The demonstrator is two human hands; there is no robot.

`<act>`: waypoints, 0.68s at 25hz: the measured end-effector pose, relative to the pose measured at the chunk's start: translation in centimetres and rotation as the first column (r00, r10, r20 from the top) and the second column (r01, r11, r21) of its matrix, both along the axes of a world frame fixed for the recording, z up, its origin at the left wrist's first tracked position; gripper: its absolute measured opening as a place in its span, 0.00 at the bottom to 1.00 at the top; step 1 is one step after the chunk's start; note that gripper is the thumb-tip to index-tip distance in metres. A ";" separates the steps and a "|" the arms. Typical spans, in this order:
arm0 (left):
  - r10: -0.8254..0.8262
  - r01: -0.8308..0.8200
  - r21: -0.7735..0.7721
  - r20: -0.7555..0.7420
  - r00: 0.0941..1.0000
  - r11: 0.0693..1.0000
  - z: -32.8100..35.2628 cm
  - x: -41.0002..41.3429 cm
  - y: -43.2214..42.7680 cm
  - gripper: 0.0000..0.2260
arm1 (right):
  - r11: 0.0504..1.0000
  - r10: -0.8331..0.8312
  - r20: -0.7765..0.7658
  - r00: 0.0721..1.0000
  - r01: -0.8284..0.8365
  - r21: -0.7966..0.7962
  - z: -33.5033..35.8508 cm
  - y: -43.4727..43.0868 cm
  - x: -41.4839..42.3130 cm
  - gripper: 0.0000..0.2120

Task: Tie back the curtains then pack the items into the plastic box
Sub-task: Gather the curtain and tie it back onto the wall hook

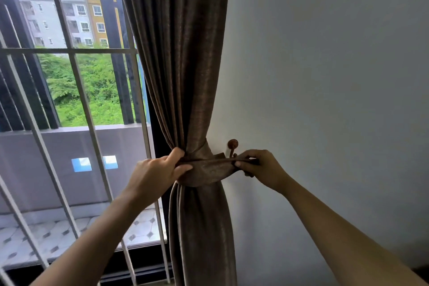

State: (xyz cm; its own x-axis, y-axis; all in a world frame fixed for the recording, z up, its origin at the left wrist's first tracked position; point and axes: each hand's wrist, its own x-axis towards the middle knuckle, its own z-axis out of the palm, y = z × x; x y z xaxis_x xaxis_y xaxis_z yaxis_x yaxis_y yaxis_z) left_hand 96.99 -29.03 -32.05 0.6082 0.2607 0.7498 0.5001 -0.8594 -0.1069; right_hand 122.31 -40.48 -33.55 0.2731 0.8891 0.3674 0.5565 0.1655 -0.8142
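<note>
A brown curtain [183, 65] hangs gathered beside the window, cinched at waist height by a matching fabric tieback [209, 170]. My left hand [157, 170] grips the tieback's left side where it wraps the curtain. My right hand [257, 166] pinches the tieback's right end just below a round brown wall hook [232, 146]. Whether the end sits on the hook is hidden by my fingers. The plastic box is not in view.
A window with white bars [76, 90] fills the left side, with a tiled balcony [58, 234] outside. A plain white wall [325, 76] lies to the right of the curtain.
</note>
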 end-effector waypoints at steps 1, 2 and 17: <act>-0.008 0.008 -0.001 -0.006 1.000 1.000 0.0 -0.2 0.6 0.22 | 1.000 0.019 -0.102 0.995 -0.018 0.012 0.0 -0.2 0.3 0.02; -0.026 0.026 -0.004 -0.008 1.000 1.000 0.0 -0.3 1.1 0.22 | 0.999 0.034 -0.232 0.972 -0.024 0.042 0.0 -0.3 0.6 0.03; -0.137 0.139 -0.070 0.028 0.990 0.988 -1.4 -0.1 2.5 0.23 | 0.983 -0.150 -0.691 0.707 0.179 -0.030 -3.8 3.5 -1.2 0.15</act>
State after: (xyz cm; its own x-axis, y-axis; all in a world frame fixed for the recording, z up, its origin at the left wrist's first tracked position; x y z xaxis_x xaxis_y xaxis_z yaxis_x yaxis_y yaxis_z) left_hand 96.91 -26.52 -33.44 0.6246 0.2292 0.7465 0.3777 -0.9254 -0.0319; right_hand 121.13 -36.94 -37.32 0.6038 0.7955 0.0500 -0.1332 0.1625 -0.9777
